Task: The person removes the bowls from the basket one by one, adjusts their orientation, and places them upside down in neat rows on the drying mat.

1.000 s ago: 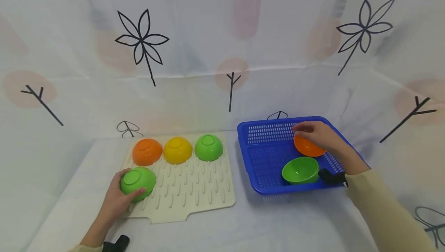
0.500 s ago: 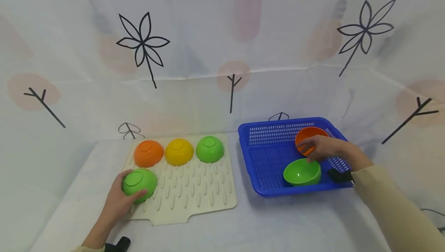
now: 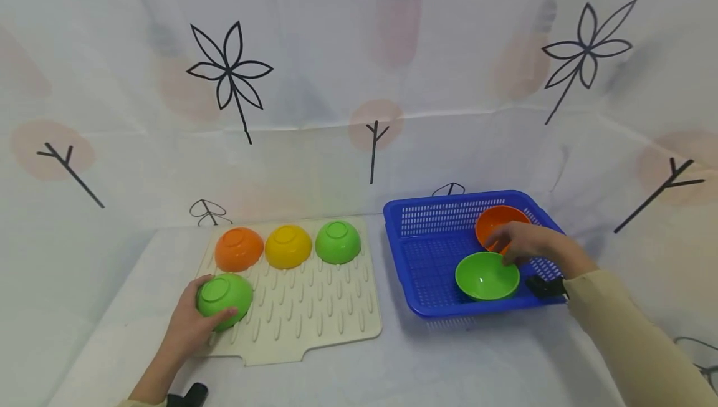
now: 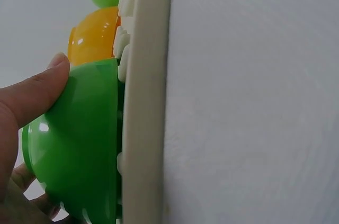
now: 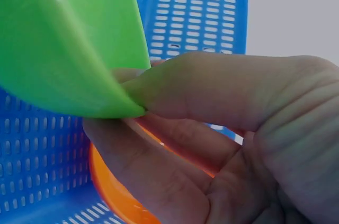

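My left hand grips an upside-down green bowl at the front left of a cream draining board. In the left wrist view, the thumb lies on this bowl's side and its rim is right at the board's pegs. My right hand, inside a blue basket, pinches the rim of a second green bowl between thumb and fingers. That bowl faces up, slightly tilted. Behind the right hand sits an orange bowl, partly hidden by the fingers.
Along the back of the board stand an upturned orange bowl, a yellow bowl and another green bowl. Rows of pegs cover the board. A printed white cloth hangs behind the table.
My right hand has moved from the orange bowl forward to the green bowl in the basket and taken its rim. The green bowl has tipped slightly. The left hand stays in place.
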A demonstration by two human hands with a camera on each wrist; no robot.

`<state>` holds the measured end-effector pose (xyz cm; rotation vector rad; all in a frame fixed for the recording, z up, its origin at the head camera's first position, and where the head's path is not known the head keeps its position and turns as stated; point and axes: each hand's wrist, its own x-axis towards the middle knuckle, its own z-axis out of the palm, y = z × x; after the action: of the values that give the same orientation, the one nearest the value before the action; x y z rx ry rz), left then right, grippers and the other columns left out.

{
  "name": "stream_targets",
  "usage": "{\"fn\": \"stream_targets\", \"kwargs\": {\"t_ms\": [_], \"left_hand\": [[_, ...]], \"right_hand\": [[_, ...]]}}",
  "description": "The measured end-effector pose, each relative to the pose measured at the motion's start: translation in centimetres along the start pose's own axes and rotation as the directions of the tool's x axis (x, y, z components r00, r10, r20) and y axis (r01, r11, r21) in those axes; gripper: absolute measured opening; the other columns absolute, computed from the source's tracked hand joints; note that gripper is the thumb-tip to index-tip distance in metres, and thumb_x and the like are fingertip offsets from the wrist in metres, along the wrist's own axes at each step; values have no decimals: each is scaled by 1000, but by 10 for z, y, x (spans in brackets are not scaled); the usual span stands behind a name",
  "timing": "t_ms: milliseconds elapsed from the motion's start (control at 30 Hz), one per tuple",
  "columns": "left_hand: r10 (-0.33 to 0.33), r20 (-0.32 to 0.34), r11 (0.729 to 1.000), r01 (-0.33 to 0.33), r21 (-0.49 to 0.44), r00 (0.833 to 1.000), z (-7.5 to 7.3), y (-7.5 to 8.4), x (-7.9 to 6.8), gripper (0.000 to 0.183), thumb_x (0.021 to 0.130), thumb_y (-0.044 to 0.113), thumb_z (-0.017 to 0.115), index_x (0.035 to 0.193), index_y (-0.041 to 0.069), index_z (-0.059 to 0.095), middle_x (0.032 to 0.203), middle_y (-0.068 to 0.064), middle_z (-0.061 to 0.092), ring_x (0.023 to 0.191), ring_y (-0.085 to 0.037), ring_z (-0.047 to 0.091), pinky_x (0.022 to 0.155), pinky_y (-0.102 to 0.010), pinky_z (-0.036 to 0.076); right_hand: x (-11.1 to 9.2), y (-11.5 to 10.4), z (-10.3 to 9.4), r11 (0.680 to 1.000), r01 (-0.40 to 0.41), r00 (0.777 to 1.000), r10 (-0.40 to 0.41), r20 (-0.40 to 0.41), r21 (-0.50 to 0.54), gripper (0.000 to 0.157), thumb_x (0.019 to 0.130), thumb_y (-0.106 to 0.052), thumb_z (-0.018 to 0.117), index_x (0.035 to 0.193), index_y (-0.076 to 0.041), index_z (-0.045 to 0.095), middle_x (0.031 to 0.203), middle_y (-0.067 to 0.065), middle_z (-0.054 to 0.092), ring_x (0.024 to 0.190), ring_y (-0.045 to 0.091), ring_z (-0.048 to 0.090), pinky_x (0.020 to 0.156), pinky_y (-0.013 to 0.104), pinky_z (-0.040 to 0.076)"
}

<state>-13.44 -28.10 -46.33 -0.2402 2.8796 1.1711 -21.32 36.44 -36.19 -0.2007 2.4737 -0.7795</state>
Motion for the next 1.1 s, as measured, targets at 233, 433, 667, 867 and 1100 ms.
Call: {"fn": "stream_targets", "kwargs": {"t_ms": [233, 433, 667, 867, 1100], "left_hand": [[6, 3, 1000, -6, 4, 1000, -1, -2, 1, 114, 78, 50, 82, 154, -2, 16, 150, -35, 25, 134, -52, 31, 108, -67, 28], [17, -2, 1000, -17, 14, 1000, -1, -2, 1, 114, 77, 51, 82, 154, -3, 17, 149, -35, 27, 133, -52, 33, 107, -67, 30], [4, -10, 1000, -4, 28, 1000, 0, -2, 1, 112, 78, 50, 82, 154, -2, 18, 149, -35, 27, 133, -51, 33, 108, -67, 29], [6, -13, 1000, -6, 28, 1000, 1, -3, 1, 111, 78, 48, 82, 154, -2, 18, 149, -34, 28, 132, -51, 34, 107, -67, 31], [11, -23, 999, -10, 36, 1000, 1, -3, 2, 111, 78, 48, 82, 154, -2, 19, 149, -35, 28, 132, -51, 34, 106, -67, 31]], "right_hand": [[-2, -1, -3, 999, 23, 999, -24, -29, -24, 40, 82, 0, 74, 121, 6, 66, 110, 18, 67, 94, 28, 65, 80, 43, 59], [-5, -2, -4, 996, 91, 990, -92, -107, -15, 39, 87, -4, 68, 124, 6, 65, 117, 21, 67, 93, 26, 66, 79, 41, 59], [-10, -12, -3, 985, 173, 955, -168, -245, 1, 39, 90, -11, 67, 127, 4, 65, 121, 20, 67, 96, 24, 64, 78, 33, 57], [-14, -24, 1, 979, 183, 936, -145, -321, 93, 37, 92, -12, 66, 127, -1, 67, 124, 20, 65, 95, 25, 62, 78, 31, 56], [-21, -41, 10, 967, 205, 906, -129, -404, 150, 37, 95, -18, 65, 129, -2, 65, 123, 19, 65, 99, 28, 63, 81, 32, 57]]}}
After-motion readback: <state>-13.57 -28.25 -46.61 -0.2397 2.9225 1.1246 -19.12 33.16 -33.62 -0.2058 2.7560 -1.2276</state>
